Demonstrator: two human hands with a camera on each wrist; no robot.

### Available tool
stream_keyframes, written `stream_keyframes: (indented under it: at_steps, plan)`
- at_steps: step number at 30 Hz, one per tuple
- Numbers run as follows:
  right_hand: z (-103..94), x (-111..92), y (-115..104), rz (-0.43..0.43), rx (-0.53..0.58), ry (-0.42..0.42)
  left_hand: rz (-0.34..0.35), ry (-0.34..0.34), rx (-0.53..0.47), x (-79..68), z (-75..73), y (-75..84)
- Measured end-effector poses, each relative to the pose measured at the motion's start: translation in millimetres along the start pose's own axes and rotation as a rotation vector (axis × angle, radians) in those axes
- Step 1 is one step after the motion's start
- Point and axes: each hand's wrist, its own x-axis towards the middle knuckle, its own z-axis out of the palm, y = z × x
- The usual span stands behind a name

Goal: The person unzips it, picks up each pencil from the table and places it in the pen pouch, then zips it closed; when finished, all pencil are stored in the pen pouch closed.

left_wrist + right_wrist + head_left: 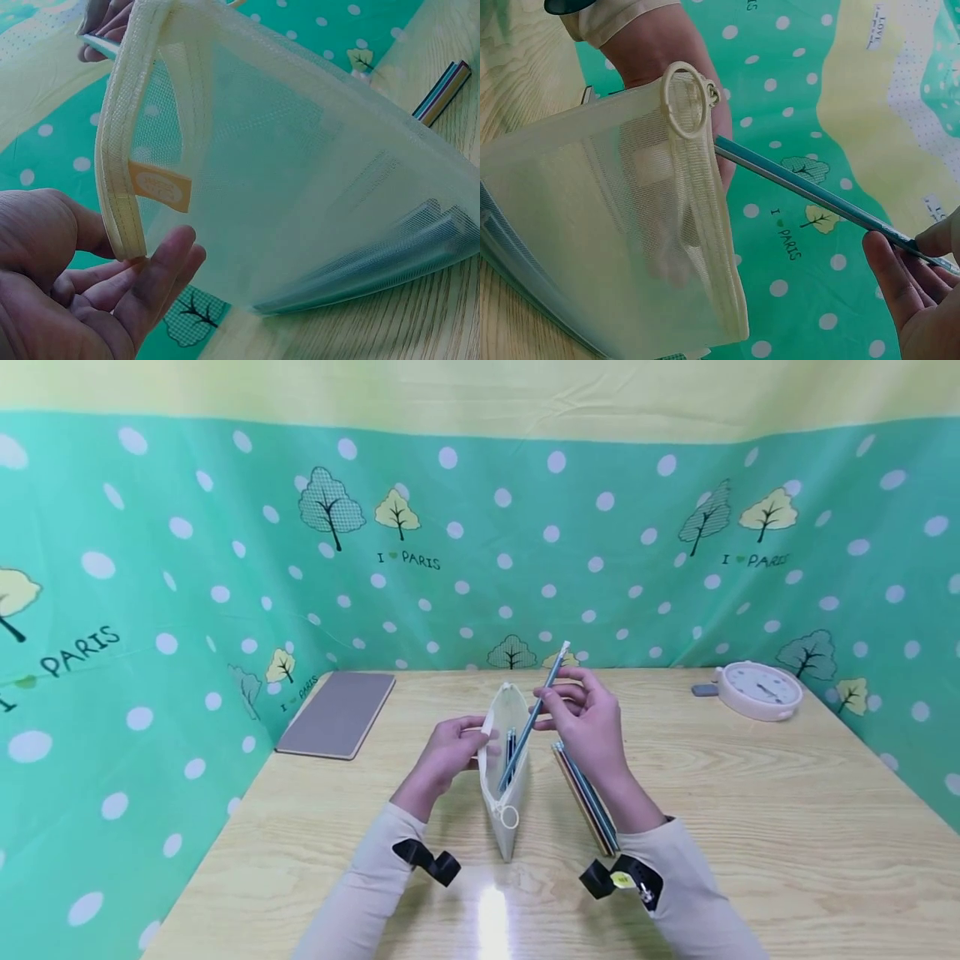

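A cream mesh zip pouch (pixel 247 142) stands upright with its top open. My left hand (pixel 447 753) pinches its rim between thumb and fingers, near a small orange label (pixel 160 185). With thumb and fingertips my right hand (pixel 592 727) holds a blue pencil (pixel 802 184) aslant, its white-tipped end up. The pencil's lower end is at the pouch mouth in the head view. Several pencils (pixel 375 274) lie inside the pouch, seen through the mesh. A bundle of coloured pencils (pixel 585 797) lies on the table, partly behind my right wrist.
A grey notebook (pixel 337 714) lies at the table's back left. Back right, a white round clock (pixel 761 691) lies next to a small dark grey block (pixel 705 690). A green dotted curtain (pixel 480 552) hangs round the wooden table (pixel 750 827).
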Motion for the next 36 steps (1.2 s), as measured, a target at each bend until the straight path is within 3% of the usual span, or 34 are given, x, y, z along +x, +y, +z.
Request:
stream_keyframes:
  at_steps: [15,26,36]
  plan:
    - [0.4,0,9,0.084,-0.092,-0.212,-0.004,0.013,0.003,-0.2,2.7,-1.5]
    - [3.3,-1,13,0.150,-0.223,-0.291,0.016,0.006,0.014,0.4,2.5,-2.1]
    - [4.0,-2,13,0.168,-0.169,-0.340,0.004,0.005,0.006,2.3,3.8,-4.1]
